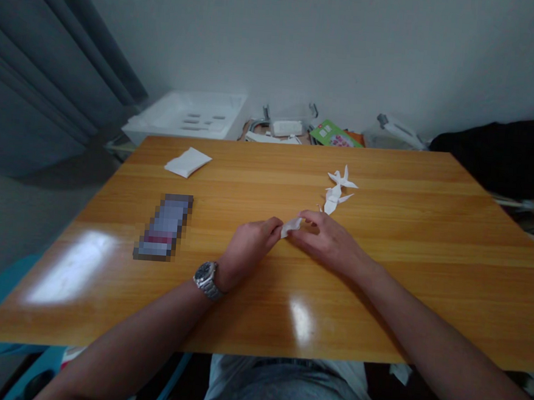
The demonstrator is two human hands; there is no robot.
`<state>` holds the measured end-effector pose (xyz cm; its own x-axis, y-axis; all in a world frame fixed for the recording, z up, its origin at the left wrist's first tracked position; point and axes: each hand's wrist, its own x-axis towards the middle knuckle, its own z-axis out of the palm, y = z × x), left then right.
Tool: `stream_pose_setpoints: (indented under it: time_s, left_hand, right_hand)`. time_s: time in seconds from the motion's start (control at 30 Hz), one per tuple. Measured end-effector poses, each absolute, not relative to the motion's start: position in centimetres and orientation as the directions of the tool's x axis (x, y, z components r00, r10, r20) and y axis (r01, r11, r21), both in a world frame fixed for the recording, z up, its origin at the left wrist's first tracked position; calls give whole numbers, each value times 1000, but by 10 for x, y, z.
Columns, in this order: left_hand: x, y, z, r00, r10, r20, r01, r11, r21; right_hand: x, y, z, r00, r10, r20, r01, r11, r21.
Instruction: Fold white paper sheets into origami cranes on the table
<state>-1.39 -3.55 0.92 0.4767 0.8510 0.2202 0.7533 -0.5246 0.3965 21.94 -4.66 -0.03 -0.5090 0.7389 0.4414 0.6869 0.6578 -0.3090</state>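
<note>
Between my two hands is a small piece of folded white paper (pixel 291 227), held just above the wooden table (pixel 249 186). My left hand (pixel 253 242), with a metal watch (pixel 207 279) on its wrist, pinches the paper's left end. The fingers of my right hand (pixel 326 237) close on its right end, thumb below and forefinger above. Just beyond the right hand lie white folded paper cranes (pixel 333 198), close together with wings spread. The right hand partly hides the nearest of them.
A phone-like device (pixel 164 226), blurred out, lies on the table's left side. Behind it is a stack of white paper (pixel 188 162). Past the far edge are a white plastic tray (pixel 200 113), a green booklet (pixel 333 133) and black cloth (pixel 503 149). Blue chair parts show lower left.
</note>
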Motion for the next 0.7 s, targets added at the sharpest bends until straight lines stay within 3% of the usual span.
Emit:
stream_pose_setpoints:
  time_s: [0.17, 0.23, 0.5, 0.7]
  left_hand:
    - [-11, -39, 11, 480, 842, 248, 731, -540, 418]
    - [-10, -40, 10, 483, 838, 254, 723, -545, 424]
    - [-7, -43, 10, 505, 829, 240, 722, -558, 410]
    - [-7, -46, 20, 636, 740, 219, 701, -673, 237]
  right_hand:
    - [217, -49, 1, -590, 723, 359, 755, 652, -72]
    - [217, -49, 1, -618, 710, 338, 744, 667, -42]
    - [215, -46, 1, -637, 700, 323, 675, 709, -205]
    - [221, -46, 1, -653, 688, 316, 664, 721, -197]
